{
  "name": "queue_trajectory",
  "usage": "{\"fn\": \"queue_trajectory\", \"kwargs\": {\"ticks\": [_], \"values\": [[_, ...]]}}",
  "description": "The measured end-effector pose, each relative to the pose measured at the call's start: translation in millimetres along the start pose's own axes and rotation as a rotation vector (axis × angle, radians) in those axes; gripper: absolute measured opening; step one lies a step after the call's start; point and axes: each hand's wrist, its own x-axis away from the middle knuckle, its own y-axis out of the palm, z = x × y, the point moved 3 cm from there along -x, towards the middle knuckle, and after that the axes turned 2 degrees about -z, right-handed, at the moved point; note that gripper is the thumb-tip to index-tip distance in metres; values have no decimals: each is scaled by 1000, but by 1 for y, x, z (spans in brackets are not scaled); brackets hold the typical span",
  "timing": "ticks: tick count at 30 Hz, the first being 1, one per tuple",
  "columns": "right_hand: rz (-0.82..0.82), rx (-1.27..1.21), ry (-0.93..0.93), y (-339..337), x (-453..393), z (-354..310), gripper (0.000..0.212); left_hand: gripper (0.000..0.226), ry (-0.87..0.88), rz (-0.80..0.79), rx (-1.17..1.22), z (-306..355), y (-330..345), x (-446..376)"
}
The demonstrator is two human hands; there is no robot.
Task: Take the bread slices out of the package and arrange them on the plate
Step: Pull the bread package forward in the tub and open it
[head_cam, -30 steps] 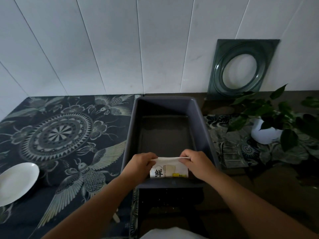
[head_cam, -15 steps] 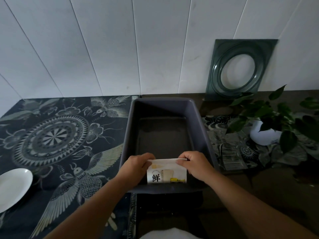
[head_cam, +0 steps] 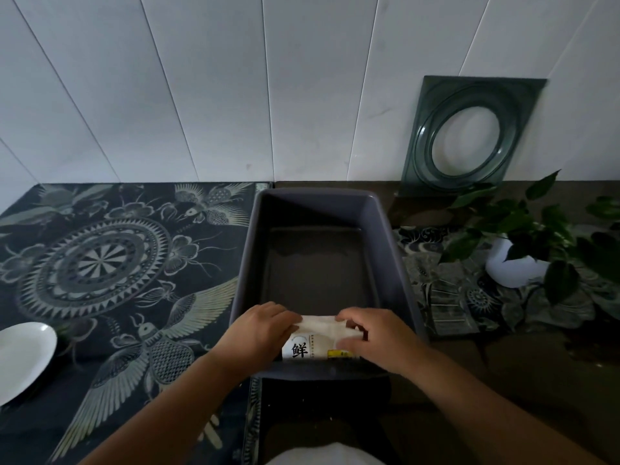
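Observation:
A white bread package (head_cam: 313, 344) with a black printed character and a yellow patch stands at the near end of a grey rectangular bin (head_cam: 396, 250). My left hand (head_cam: 260, 333) grips its left top edge and my right hand (head_cam: 375, 337) grips its right top edge, the fingers folded over the top. No bread slices show; the package hides them. A white plate (head_cam: 23, 359) lies at the far left on the patterned cloth, partly cut off by the frame edge.
A dark patterned cloth (head_cam: 110, 263) covers the table's left half. A potted plant in a white pot (head_cam: 516, 263) stands to the right of the bin. A green square frame with a round hole (head_cam: 469, 135) leans on the white wall.
Both hands have stayed on the package's top edge; my fingers have closed further over it, and my right hand now covers more of the package's right side.

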Motion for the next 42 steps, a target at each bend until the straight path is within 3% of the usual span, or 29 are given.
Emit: {"fn": "queue_trajectory", "kwargs": {"ticks": [3, 7, 11, 16, 26, 30, 32, 36, 42], "values": [[43, 209, -123, -3, 2, -6, 55, 8, -59, -6, 54, 0, -1, -1], [152, 283, -220, -12, -5, -11, 29, 15, -213, -52, 147, -6, -1, -9], [111, 124, -64, -16, -21, -2, 22, 13, -307, -91, 235, -9, -3, -20], [14, -301, 163, -9, -33, 16, 21, 12, -385, -122, 281, -11, -2, -28], [-30, -221, 177, -10, -31, 9, 15, 29, -154, -50, 18, 7, -5, -34], [-50, 251, -15, -15, -17, -8, 39, 27, -68, -22, -40, 12, -15, -20], [-14, 397, -117, -17, -9, -14, 33, 18, -10, -44, -44, 16, -20, -11], [-57, 327, -192, -20, 3, -18, 35, 7, 71, -136, 35, 23, -28, -2], [-72, 62, -100, -32, -5, -12, 24, 11, -155, -94, 260, 9, -25, -14]]}}
